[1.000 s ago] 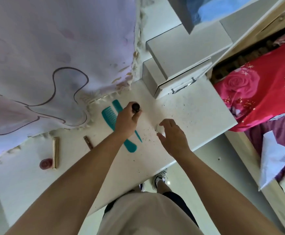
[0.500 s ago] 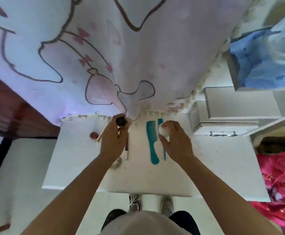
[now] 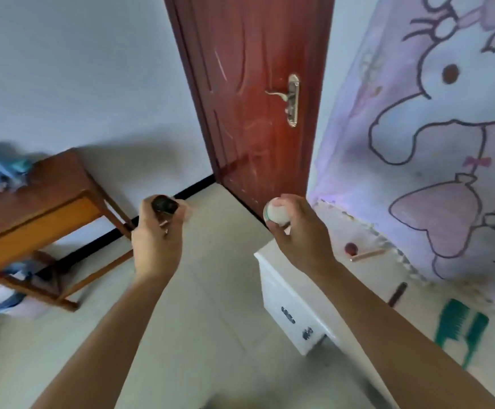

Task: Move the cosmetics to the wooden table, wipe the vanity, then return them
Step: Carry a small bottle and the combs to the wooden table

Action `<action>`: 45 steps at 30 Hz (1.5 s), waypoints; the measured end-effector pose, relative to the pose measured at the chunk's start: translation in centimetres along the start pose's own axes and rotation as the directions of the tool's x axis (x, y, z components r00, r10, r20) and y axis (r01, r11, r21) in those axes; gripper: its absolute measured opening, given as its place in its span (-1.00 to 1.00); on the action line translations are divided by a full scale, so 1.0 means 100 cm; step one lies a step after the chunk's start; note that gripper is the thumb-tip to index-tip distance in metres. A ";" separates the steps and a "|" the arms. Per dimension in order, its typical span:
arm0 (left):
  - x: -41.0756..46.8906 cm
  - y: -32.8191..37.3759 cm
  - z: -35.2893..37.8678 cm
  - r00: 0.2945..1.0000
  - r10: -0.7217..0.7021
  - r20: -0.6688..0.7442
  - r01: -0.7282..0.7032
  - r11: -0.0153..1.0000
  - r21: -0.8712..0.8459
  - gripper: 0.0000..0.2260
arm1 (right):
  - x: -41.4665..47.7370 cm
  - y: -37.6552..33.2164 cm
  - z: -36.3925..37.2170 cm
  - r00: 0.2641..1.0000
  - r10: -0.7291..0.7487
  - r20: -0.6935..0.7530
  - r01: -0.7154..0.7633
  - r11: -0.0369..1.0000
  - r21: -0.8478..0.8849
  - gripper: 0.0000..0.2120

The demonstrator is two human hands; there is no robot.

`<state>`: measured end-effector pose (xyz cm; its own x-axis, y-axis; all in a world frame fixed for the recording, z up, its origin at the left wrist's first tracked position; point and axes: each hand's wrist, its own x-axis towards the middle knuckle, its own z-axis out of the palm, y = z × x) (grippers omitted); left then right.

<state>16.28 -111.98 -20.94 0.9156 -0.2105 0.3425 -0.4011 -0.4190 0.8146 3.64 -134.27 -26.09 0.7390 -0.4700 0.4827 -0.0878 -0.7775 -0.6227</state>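
My left hand point(image 3: 158, 240) is shut on a small bottle with a black cap point(image 3: 164, 204), held over the floor. My right hand point(image 3: 299, 231) is shut on a small white round jar point(image 3: 275, 214), above the left end of the white vanity point(image 3: 278, 287). On the vanity top lie a small red round item point(image 3: 350, 248), a gold tube point(image 3: 367, 255), a dark stick point(image 3: 397, 293) and two teal combs point(image 3: 458, 329). The wooden table point(image 3: 48, 187) stands at the left against the wall, with blurred blue and pink things at its far left end.
A dark red door point(image 3: 255, 93) with a metal handle point(image 3: 290, 98) stands straight ahead. A pale cartoon-print curtain point(image 3: 435, 143) hangs over the vanity at the right. Tiled floor point(image 3: 211, 290) lies between the vanity and the wooden table. A bag sits under the table.
The view has swung left from the vanity toward the door and wooden table. Both hands have lifted off the vanity, still holding the bottle and the jar.
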 end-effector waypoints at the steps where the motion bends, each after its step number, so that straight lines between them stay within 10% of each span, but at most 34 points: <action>1: 0.008 -0.015 -0.032 0.998 -0.013 -0.060 0.014 1.000 0.011 -0.83 | 0.014 -0.029 0.025 0.999 -0.049 0.002 0.049 0.998 0.027 -0.68; 14: 0.096 -0.199 -0.356 0.884 -0.143 -0.444 0.207 0.973 0.099 -0.84 | 0.086 -0.341 0.333 0.864 -0.480 0.153 0.432 0.862 0.264 -0.69; 45: 0.585 -0.575 -0.473 0.861 -0.302 -0.410 0.389 0.909 0.148 -0.81 | 0.432 -0.489 0.881 0.718 -0.480 0.504 0.401 0.877 0.265 -0.62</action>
<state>94.20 -58.38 -25.58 0.9207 0.3071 0.2410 -0.0125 -0.5939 0.8044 98.70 -79.71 -29.04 0.9092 0.2465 0.3356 0.3963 -0.7596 -0.5157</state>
